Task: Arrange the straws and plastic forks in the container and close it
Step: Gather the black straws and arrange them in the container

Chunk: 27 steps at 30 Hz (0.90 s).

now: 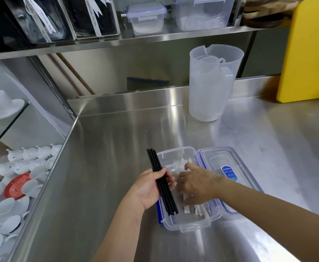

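A clear rectangular container (185,226) with blue clips stands open on the steel counter. Its lid (228,163), with a blue label, lies flat just to its right. My left hand (149,188) grips a bundle of black straws (155,163) over the container's left edge, their lower ends inside it. My right hand (198,183) reaches into the container, palm down, fingers spread on the clear plastic forks (179,164). The fork handles (202,209) stick out below the hand. Whether the fingers pinch any fork is hidden.
A tall translucent jug (211,84) stands at the back of the steel counter (107,167). A yellow cutting board (309,50) leans at the far right. White cups and a red saucer (17,185) sit below the counter's left edge. Boxes fill the shelf (147,17) above.
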Motion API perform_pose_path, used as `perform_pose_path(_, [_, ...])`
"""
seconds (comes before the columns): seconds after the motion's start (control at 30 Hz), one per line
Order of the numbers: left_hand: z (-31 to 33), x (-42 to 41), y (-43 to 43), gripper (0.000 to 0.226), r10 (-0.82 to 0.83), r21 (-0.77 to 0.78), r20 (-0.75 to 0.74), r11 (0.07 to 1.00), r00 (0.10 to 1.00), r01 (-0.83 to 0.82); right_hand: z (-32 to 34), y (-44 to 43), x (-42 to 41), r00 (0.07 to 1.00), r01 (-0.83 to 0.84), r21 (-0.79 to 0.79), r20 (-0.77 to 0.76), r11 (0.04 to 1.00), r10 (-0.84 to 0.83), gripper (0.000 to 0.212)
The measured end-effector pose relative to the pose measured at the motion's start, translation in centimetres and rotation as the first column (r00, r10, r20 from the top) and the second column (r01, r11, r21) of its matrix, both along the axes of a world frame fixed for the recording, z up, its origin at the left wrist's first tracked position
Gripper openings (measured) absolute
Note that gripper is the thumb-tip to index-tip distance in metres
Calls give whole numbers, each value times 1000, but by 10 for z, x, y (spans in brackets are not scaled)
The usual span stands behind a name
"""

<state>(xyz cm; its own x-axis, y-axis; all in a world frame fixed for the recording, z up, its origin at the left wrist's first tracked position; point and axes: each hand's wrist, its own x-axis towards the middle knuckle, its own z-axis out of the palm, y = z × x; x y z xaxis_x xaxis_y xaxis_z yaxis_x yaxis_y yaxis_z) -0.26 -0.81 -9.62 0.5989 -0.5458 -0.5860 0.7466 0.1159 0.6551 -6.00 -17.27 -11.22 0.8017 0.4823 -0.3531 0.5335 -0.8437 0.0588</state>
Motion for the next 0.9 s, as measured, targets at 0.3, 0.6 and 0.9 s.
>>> perform_pose_path(0.3, [0,0,2,12,-9,-29,-4,1000,1000,9,5,-1,4,999,26,-55,-20,998,-27,35])
perform_pose_path(0.6, [-2,-1,2,12,-36,-4,47,999,998,36,0,-9,12,997,48,-28,56,998,-47,37])
perform_pose_path(0.9, [5,-7,-6,18,80,-8,245,997,966,-80,24,4,25,690,488,869,-330,78,-644,11])
